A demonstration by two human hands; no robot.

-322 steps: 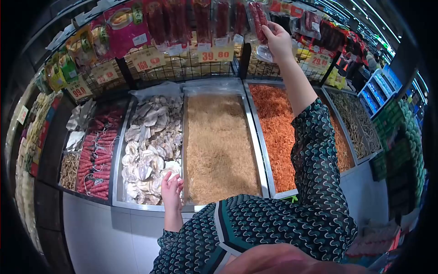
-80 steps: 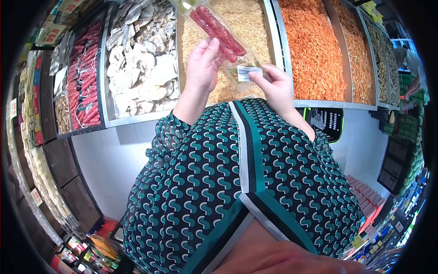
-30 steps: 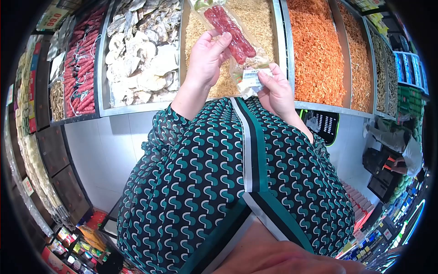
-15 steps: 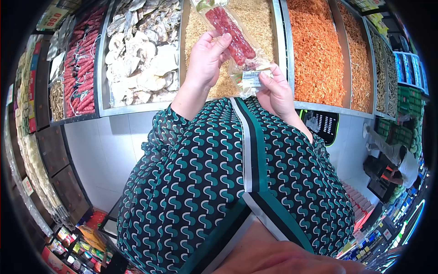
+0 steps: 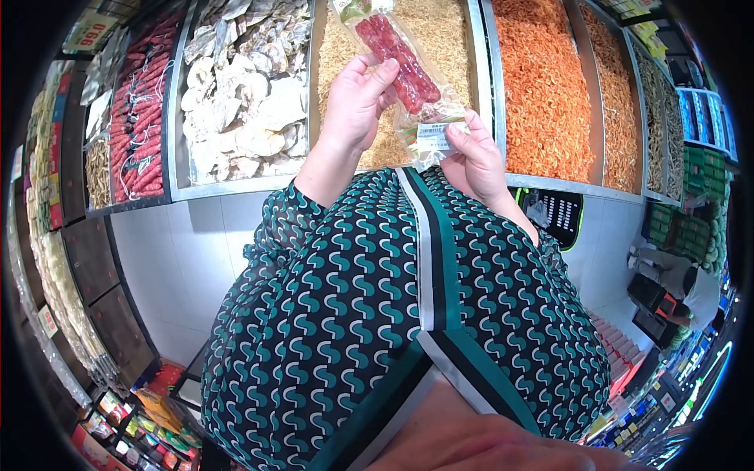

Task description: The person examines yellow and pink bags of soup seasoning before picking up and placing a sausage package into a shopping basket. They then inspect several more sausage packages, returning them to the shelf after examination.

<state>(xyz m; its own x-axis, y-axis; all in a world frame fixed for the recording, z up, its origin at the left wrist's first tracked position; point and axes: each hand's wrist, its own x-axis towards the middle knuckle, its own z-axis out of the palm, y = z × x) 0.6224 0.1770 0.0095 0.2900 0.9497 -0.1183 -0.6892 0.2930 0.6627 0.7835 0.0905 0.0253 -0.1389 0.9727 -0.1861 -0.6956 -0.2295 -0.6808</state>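
Between my two hands is a clear vacuum pack of red sausages (image 5: 398, 60), held at a slant above the dried-food bins. My left hand (image 5: 359, 100) pinches its left edge about midway, thumb on top. Down at the lower right end, my right hand (image 5: 476, 155) grips the pack's corner between thumb and fingers, beside a white barcode label (image 5: 433, 136). The fingers beneath the pack are mostly hidden. Behind it lies a bin of small pale dried shrimp (image 5: 440, 35), partly covered by the pack and my hands.
Left of the pack are a bin of flat whitish dried seafood (image 5: 247, 98) and red tied sausages (image 5: 145, 110). Orange dried shrimp (image 5: 542, 94) fill a bin on the right. A black basket (image 5: 561, 216) sits below the bin edge. A person (image 5: 691, 290) bends over at far right.
My hands and the pack stay almost in place, with only a very slight shift of the pack. The person at far right has moved a little.
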